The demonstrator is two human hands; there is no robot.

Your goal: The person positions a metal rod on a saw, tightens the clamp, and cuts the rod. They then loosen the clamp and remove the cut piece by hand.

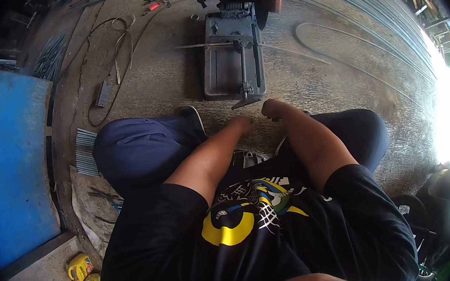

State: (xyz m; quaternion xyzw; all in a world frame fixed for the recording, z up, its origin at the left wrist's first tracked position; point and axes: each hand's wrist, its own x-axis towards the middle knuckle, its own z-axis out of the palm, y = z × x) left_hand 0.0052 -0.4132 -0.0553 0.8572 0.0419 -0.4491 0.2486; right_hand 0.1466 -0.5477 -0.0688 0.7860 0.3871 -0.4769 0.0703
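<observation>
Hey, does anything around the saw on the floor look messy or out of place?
Nothing looks damaged or spilled. A loose cable snakes across the floor left of the chop saw, and thin metal rods curve loosely to its right. Both hands, left hand and right hand, are near its vise handle.

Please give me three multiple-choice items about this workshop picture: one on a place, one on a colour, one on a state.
1. Where is the cut-off saw?
A. on the floor ahead of the knees
B. on the blue panel
C. behind the person

2. What colour is the jug at lower left?
A. red
B. yellow
C. white

3. How are the left hand and right hand?
A. both grip a hammer
B. one lifts the jug
C. curled, low, near the vise handle

Answers: 1 A, it stands ahead; 2 B, plainly yellow; 3 C, no tool seen held.
</observation>
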